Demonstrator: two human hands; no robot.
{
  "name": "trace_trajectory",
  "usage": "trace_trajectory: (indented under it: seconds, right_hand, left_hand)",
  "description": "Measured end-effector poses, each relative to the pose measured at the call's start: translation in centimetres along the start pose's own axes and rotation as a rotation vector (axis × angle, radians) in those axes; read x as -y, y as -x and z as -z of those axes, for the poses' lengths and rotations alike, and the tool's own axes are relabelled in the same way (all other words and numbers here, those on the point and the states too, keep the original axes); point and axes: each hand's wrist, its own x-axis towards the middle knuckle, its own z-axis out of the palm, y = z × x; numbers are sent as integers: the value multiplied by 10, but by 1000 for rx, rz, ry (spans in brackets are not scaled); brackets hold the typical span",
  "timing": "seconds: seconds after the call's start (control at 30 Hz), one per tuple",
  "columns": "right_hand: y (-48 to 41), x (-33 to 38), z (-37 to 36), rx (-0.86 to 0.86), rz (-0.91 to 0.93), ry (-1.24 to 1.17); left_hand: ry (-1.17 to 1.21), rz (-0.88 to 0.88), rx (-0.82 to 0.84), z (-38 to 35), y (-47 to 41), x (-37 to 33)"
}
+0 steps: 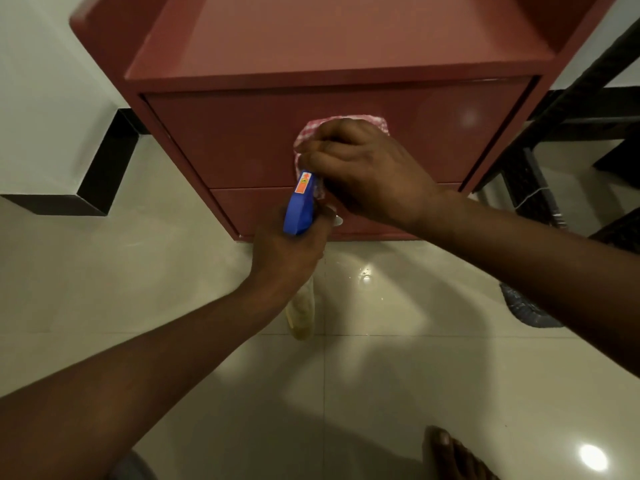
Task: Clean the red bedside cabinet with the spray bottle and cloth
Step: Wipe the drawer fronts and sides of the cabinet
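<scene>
The red bedside cabinet (242, 147) fills the upper half of the head view, with two drawer fronts facing me. My right hand (367, 171) holds a red-and-white checked cloth (349, 120) against the upper drawer front, fingers curled over it. Just below, my left hand (287, 254) grips the neck of a spray bottle with a blue trigger head (299, 209). Its clear body with yellowish liquid (303, 313) hangs down beneath that hand. The nozzle points up toward the cloth.
Glossy cream floor tiles (381, 375) spread below the cabinet. A black skirting step (100, 168) runs along the left wall. Dark furniture legs (533, 188) stand at the right, with a crumpled plastic item (526, 310) on the floor. My bare foot (450, 455) shows at the bottom.
</scene>
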Motion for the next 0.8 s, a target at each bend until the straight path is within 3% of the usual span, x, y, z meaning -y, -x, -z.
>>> trace_trajectory:
  seconds: [0.3,0.57,0.67,0.8]
  right_hand:
    - [43,-13,10,74,3,55]
    - [101,-41,41,190,71,244]
    - [103,-53,74,104,102,339]
    - [104,-65,99,-89,-15,467]
  left_hand:
    - [-82,-80,36,-7,9,-2]
    - [-50,-15,92,-18,9,-3]
    - [-62,-17,119,-25,8,-5]
    - [-48,-9,119,-34,5,-8]
